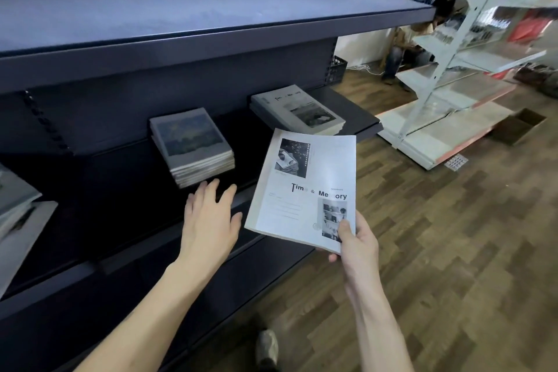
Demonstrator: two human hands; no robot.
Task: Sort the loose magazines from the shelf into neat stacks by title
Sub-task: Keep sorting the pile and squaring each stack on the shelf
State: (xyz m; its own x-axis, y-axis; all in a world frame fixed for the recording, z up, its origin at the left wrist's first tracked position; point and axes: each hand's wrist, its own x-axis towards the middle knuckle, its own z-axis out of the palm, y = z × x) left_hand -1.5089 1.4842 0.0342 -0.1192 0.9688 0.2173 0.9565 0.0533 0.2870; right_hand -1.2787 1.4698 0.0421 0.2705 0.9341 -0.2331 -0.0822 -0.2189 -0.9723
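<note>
Beyond the magazine [305, 187], up and slightly right of it on the dark shelf [359, 118], lies the matching "Time & Memory" stack [297, 110], its long axis running away and leftward. Right hand [356, 238] pinches the magazine's near right corner, thumb on the cover, and is the nearer hand to that stack. Left hand [211, 220] hovers open, fingers spread, just below the other stack [193, 145] (a different cover), left of the magazine.
</note>
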